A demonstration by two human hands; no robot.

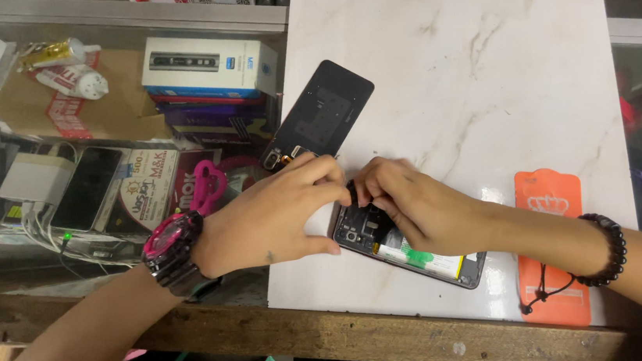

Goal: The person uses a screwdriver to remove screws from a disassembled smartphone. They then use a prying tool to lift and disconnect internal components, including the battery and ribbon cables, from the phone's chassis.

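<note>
2 hands working over an opened phone point(406, 247) on a white marble slab point(483, 71).
Left hand point(266, 225) and right hand point(418, 210) are meeting at its far-left end — fingertips pinching together on a small dark part point(352, 193); the detached back cover point(318, 114) is lying just beyond, an orange packet point(547, 206) sitting right.

Lighting is even and moderately bright, overhead in origin. The marble slab point(475, 71) shows soft glare patches just beyond the fingers point(353, 189). Shadows beneath the fingers are short and faint. Focus is adequate at the fingers; slight softness and wide-angle bending appear toward frame edges, where corners darken.
</note>
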